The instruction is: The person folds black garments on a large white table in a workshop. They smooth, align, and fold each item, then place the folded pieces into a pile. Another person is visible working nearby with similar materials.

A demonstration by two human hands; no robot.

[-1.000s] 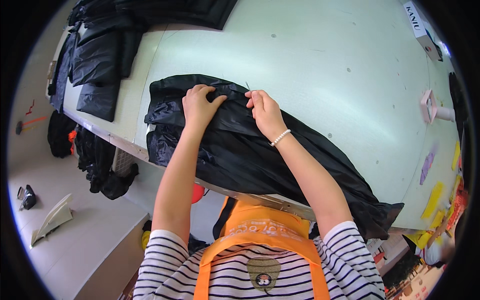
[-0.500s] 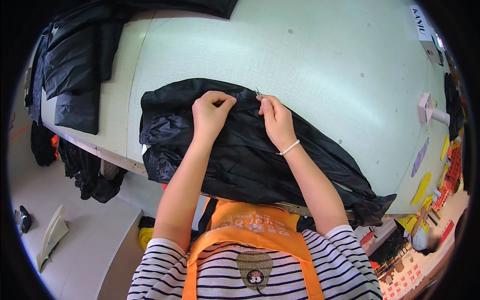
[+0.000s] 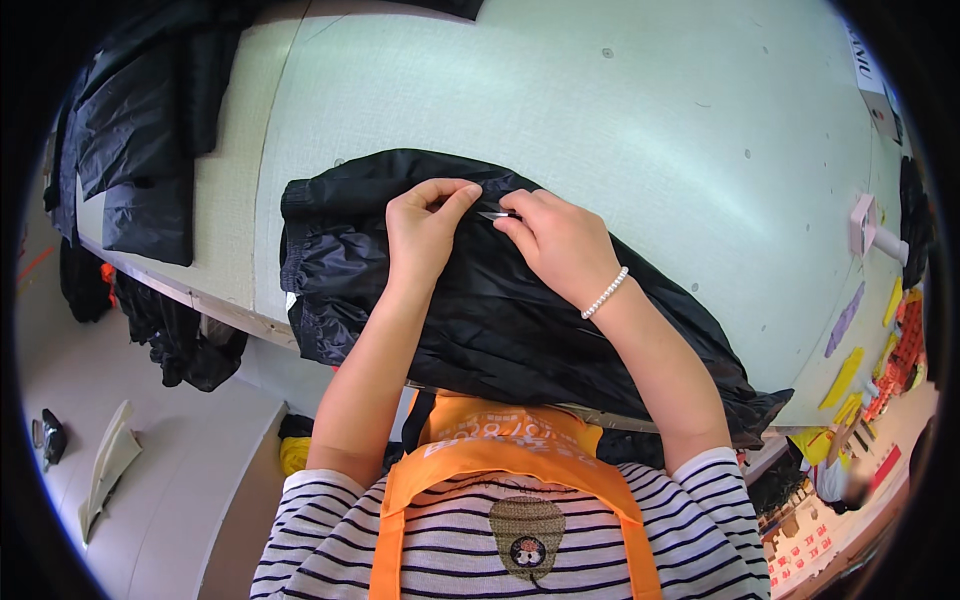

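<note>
Pale green table [image 3: 640, 110] across most of the view, bending toward the rim. Black jacket [image 3: 500, 320] spread over the near edge at centre, crumpled, one end trailing off toward 4 o'clock. More black garments [image 3: 140, 150] piled at 10 o'clock, some draped over the table's side. Striped shirt and orange apron [image 3: 500, 470] at 6 o'clock. Left hand [image 3: 425, 235] just above centre, resting on the jacket, fingers curled and pinching a fold of the fabric near its upper edge. Right hand [image 3: 560, 245] just beside it toward 3 o'clock, bead bracelet [image 3: 605, 293] at the wrist, thumb and forefinger pressed together on a small metal tool [image 3: 493, 215] whose tip meets the fabric between both hands. Small white holder [image 3: 865, 228] at 3 o'clock on the table, well apart.
</note>
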